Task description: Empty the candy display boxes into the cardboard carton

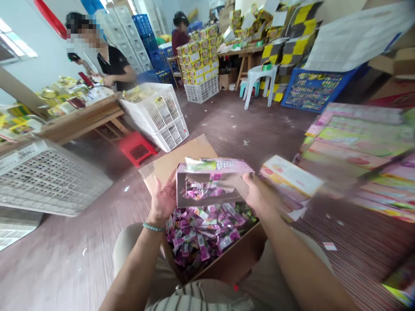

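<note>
Head view — the brown carton (235, 255) sits below, top flaps out. Over it I hold the display box (209, 202) tilted, clear of the heap. Should handle light: thin card, stiff along folds, easily dented around the wide front opening, maybe slick on the glossy print. Best grip: both short ends. Looks: purple printed top, green patch, dark lettering, grey front strip. Right hand (254, 190) clamped on its right end; left hand (164, 199) with fingers spread at the left end — can't tell how firmly it touches. Smallest: shiny purple-and-white sachets (204, 233), loose in the carton, some inside the box.
</note>
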A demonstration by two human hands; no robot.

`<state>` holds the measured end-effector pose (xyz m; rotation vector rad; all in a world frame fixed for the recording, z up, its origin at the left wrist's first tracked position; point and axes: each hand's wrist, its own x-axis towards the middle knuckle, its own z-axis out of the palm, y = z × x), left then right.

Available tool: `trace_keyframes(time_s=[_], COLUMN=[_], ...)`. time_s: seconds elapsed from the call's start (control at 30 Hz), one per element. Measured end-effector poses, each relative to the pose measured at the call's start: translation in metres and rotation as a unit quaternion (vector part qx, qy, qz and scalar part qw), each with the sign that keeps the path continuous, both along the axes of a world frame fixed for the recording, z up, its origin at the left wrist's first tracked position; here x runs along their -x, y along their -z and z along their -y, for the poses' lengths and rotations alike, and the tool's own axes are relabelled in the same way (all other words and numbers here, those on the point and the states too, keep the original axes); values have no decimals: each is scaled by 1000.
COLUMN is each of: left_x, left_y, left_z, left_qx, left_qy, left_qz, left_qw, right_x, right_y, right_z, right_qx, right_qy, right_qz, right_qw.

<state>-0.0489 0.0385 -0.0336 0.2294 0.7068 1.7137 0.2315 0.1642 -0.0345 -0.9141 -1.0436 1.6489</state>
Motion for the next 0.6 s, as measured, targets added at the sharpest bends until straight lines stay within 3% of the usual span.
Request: trace_keyframes(time_s=[0.1, 0.2, 0.27, 0.43, 0.6], left_x=[4, -13, -32, -69, -74], left_y=[17, 29, 29, 19, 10], left_z=[-3, 0, 1, -9, -21], left_qx=[40, 45, 18, -8, 1], left_qy=[-58, 15, 71, 70, 82], left_qz=[24, 30, 47, 38, 36], left_qw=[997, 998, 996, 997, 996], right_x=[9, 16, 19, 24, 14], right_y=[-9, -17, -19, -22, -28], right_z=[8, 22, 30, 39, 39], right_qx=[72, 144, 168, 93, 57], right_qy=[-12, -27, -53, -61, -105], right_qz=[-43, -84, -98, -49, -9], right_qw=[996, 986, 980, 993, 993])
